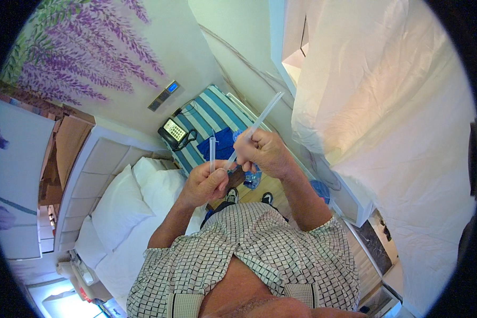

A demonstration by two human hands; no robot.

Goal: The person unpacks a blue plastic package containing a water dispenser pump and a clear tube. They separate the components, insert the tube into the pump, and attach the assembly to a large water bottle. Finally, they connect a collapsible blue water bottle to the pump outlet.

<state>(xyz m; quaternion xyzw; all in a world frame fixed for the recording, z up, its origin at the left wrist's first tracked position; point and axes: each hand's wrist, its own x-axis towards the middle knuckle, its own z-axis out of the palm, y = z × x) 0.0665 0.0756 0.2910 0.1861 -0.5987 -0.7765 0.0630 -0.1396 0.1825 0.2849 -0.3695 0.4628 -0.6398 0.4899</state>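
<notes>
Both hands are raised in front of my chest, close together. My left hand is closed around a short translucent white tube that stands upright above the fist. My right hand grips a longer white rod that slants up to the right; its lower end points down toward the left hand, near the short tube. Whether the two pieces touch I cannot tell. My checked short-sleeved shirt fills the lower middle of the view.
A bed with white pillows and a padded headboard lies at left. Beyond the hands are a telephone on a blue-and-white striped surface and a dark blue cloth. A white curtain hangs at right. A purple flower mural covers the wall.
</notes>
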